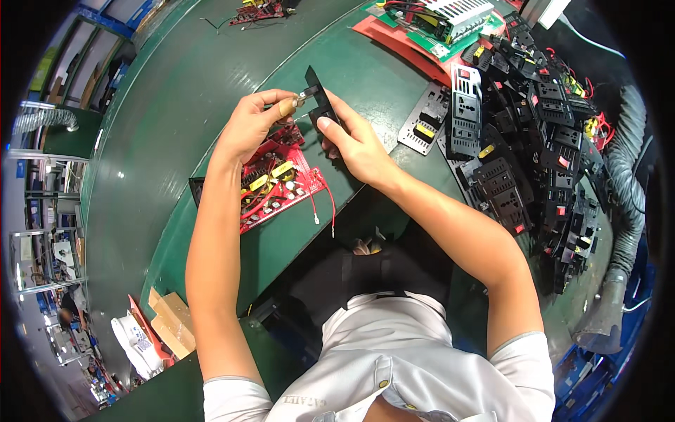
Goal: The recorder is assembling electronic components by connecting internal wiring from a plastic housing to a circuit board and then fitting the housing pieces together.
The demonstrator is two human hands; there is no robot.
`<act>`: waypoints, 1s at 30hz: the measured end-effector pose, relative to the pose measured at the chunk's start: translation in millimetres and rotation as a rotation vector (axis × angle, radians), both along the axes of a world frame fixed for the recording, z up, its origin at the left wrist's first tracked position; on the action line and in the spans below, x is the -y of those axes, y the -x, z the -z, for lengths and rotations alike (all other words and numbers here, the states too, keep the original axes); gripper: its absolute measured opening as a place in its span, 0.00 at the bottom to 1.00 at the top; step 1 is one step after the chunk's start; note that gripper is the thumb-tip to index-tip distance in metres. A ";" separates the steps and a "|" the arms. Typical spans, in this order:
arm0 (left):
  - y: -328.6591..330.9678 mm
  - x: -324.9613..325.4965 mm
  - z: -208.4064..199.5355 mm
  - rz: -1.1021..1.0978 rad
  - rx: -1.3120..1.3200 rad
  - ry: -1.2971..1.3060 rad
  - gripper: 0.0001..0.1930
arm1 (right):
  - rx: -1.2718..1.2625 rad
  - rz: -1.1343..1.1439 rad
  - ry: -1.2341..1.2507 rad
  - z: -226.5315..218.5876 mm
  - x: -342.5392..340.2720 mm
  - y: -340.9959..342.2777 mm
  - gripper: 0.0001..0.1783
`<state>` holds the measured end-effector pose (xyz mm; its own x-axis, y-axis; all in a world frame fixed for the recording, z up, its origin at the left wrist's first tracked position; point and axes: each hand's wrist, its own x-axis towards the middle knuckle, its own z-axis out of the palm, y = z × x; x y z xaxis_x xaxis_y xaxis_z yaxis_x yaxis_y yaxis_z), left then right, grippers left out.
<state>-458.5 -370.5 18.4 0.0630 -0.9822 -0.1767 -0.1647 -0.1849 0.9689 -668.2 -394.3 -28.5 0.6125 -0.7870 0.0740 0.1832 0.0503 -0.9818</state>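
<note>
While the person's forearms reached up from the lower edge over the green workbench, the red circuit board lay nearest the body, flat on the bench with its yellow parts and loose red wires facing up. Just beyond that board, the left hand had its thumb and forefinger pinched narrowly on a small metal part, pressing it against the upper edge of a black panel. The right hand, to the right of the board, gripped that panel from behind, fingers wrapped around its lower part and thumb laid along its face, holding it upright and clear of the bench above the board's far edge. Farther right of the board, a heap of black socket panels with red and yellow switches spread across the bench. Farthest from the board, a metal-cased power supply sat on a red-and-green mat.
</note>
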 end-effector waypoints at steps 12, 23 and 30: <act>18.1 2.0 -8.4 -0.118 0.214 0.035 0.11 | -0.062 0.098 0.103 2.7 -4.4 -8.9 0.33; 8.3 -9.0 -68.2 0.057 0.479 0.008 0.23 | 0.000 -0.017 -0.072 -1.2 9.5 2.7 0.30; -39.8 -33.0 -55.1 -0.011 0.792 0.120 0.25 | -0.005 -0.001 -0.184 -4.7 8.3 -0.7 0.27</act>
<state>-418.6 -337.5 73.5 0.1354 -0.9903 0.0319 -0.8108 -0.0923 0.5781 -667.5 -402.6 -23.8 0.6131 -0.7865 -0.0739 0.1786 0.2291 -0.9569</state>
